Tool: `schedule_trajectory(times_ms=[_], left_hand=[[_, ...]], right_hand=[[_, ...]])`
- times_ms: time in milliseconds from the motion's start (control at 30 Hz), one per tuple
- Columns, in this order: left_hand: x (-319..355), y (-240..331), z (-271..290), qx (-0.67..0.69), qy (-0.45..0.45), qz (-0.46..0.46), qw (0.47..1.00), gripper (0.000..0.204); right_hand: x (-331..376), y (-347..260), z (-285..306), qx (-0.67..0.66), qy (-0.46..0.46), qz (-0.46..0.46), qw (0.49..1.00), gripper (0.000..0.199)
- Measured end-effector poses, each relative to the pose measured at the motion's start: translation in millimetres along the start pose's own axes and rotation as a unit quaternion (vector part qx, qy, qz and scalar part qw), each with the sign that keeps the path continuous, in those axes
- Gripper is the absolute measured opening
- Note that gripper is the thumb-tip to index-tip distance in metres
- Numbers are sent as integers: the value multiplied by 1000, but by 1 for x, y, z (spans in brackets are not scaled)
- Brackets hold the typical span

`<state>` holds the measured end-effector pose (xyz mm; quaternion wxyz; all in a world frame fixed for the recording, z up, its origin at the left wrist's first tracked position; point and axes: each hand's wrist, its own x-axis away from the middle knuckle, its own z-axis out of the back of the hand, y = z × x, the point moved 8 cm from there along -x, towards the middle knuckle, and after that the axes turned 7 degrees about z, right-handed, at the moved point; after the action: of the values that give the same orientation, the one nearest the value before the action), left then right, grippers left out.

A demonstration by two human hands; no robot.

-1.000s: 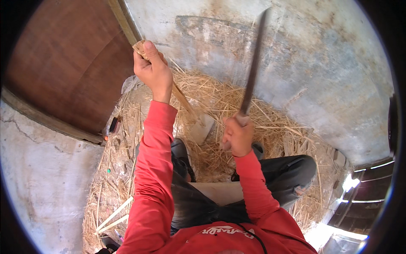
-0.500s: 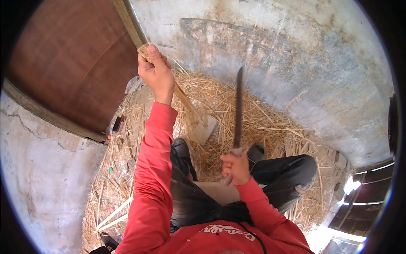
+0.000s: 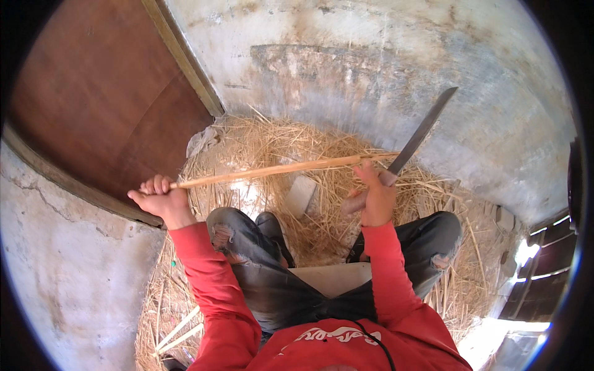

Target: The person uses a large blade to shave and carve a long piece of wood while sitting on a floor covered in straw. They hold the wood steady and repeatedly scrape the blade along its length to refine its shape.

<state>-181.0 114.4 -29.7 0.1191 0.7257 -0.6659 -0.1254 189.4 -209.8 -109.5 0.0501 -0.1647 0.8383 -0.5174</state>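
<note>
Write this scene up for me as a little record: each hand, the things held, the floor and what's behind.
Left hand: closed around one end of a wooden stick
Right hand: gripping a long-bladed knife, blade slanting up to the right
Floor: scattered straw-like strips, pale flat block
Behind: stained wall, brown panel
</note>
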Motion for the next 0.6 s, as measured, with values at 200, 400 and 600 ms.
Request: schedule_trajectory(times_ms=[200, 400, 600], left_hand=[[-3, -27, 43, 181, -4, 99, 979, 53], [-6, -72, 66, -74, -18, 196, 978, 44], [58, -63, 10, -611, 10, -347, 712, 57]], right_hand=[[-38, -49, -6, -50, 33, 123, 991, 29], [-49, -93, -3, -81, 26, 238, 968, 28], [-33, -107, -23, -114, 29, 286, 951, 28]])
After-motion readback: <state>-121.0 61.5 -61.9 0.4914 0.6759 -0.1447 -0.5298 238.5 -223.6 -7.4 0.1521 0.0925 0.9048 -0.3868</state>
